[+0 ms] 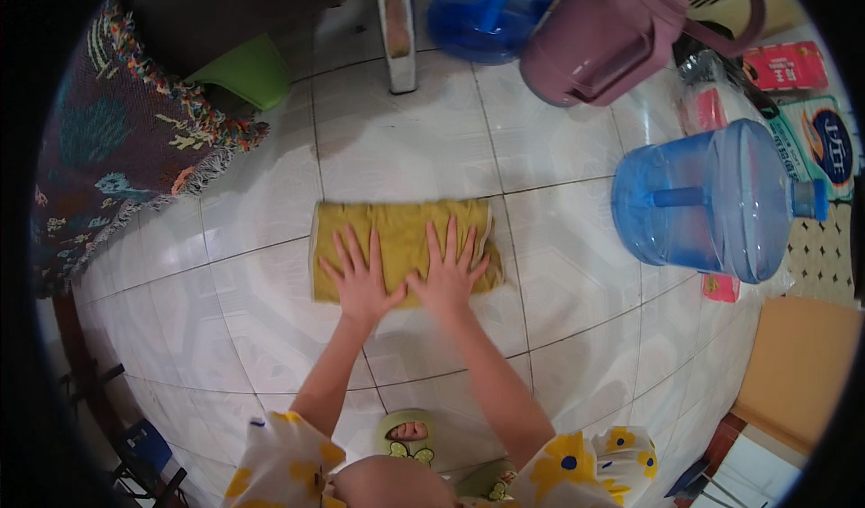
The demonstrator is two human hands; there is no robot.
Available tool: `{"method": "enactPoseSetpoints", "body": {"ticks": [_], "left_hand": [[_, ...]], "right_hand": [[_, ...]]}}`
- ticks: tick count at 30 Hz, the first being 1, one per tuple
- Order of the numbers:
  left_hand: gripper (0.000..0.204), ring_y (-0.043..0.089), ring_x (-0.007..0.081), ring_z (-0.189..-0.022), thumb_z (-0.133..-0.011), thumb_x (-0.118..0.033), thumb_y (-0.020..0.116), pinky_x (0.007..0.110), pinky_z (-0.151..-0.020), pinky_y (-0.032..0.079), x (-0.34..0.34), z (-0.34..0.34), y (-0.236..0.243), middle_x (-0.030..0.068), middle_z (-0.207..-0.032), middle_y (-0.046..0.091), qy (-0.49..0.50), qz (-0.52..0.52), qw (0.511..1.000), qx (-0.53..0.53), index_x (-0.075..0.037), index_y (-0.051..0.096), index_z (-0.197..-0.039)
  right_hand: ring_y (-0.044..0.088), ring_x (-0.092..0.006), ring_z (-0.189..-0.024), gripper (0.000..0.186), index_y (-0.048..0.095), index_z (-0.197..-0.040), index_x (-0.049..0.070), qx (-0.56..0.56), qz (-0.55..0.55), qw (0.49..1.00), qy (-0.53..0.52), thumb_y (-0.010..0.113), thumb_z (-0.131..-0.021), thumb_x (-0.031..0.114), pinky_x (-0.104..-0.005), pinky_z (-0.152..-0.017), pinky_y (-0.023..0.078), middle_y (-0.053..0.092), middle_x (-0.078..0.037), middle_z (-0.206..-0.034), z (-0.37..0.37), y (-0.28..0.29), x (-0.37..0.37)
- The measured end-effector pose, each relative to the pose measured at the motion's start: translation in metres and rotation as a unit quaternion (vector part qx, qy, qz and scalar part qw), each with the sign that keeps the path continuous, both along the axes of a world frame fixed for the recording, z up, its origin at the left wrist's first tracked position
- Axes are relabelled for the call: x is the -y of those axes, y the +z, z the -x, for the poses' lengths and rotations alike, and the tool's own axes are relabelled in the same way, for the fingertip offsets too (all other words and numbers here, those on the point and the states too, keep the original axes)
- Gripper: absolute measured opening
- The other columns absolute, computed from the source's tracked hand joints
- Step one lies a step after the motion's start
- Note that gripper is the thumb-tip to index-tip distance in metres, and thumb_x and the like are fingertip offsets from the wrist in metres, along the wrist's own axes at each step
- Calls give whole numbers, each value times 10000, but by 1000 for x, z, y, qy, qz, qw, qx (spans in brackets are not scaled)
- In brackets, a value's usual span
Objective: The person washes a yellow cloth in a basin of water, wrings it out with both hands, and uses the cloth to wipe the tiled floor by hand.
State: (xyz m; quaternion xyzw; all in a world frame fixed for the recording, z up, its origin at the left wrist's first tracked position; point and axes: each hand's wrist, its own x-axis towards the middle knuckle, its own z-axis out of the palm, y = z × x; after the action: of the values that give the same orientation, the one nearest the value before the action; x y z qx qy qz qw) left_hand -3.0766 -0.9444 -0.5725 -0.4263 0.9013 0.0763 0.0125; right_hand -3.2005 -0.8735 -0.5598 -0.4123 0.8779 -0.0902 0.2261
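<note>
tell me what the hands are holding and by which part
Nothing is gripped. The left hand and right hand lie flat, fingers spread, pressing on the near half of the yellow cloth spread on the tiled floor.

The yellow cloth (401, 237) is lying flat on the white tiled floor (559, 328) as a wide rectangle, its near edge slightly rumpled, with both spread palms pressing on its near half.
</note>
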Motion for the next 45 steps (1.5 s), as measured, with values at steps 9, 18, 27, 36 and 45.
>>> {"method": "enactPoseSetpoints", "body": {"ticks": [9, 18, 27, 36, 45], "left_hand": [[904, 65, 402, -1324, -690, -594, 505, 685, -952, 73, 146, 83, -17, 220, -1425, 142, 24, 32, 997, -61, -116, 195, -1392], [888, 56, 380, -1331, -696, -578, 522, 662, -975, 71, 177, 109, -10, 213, -1432, 126, 36, -8, 999, -36, -122, 205, -1389], [874, 20, 365, -1340, -740, -548, 484, 614, -1011, 15, 122, 82, -18, 209, -1444, 80, 30, -15, 998, -52, -67, 162, -1395], [894, -46, 376, -1339, -741, -534, 467, 632, -993, -18, -61, 54, 1, 222, -1450, 6, 96, -32, 995, -10, -25, 130, -1394], [975, -33, 429, -1323, -732, -622, 442, 669, -955, 83, -227, 82, 12, 268, -1432, -5, 35, -89, 985, 145, -5, 79, -1394]], "right_hand": [[-106, -330, -1340, 852, 78, -1413, 266, -4, -45, 999, 19, 508, -724, 524, -677, -966, 23, -57, -40, -1481, 89, -10, 157], [-126, -325, -1340, 837, 108, -1412, 246, -28, -50, 998, 21, 500, -740, 553, -651, -981, -8, -65, -47, -1481, 107, -21, 186], [-64, -292, -1354, 787, 88, -1418, 243, -91, 14, 990, 110, 479, -780, 485, -621, -1007, 18, -35, -50, -1483, 97, -24, 132], [0, -288, -1356, 740, 132, -1414, 230, -64, 44, 977, 199, 485, -798, 437, -621, -997, 59, 35, -50, -1483, 72, -11, -43], [22, -257, -1359, 728, 132, -1414, 224, -37, 40, 977, 205, 478, -809, 434, -614, -1002, 99, 59, -25, -1481, 99, -13, -239]]}}
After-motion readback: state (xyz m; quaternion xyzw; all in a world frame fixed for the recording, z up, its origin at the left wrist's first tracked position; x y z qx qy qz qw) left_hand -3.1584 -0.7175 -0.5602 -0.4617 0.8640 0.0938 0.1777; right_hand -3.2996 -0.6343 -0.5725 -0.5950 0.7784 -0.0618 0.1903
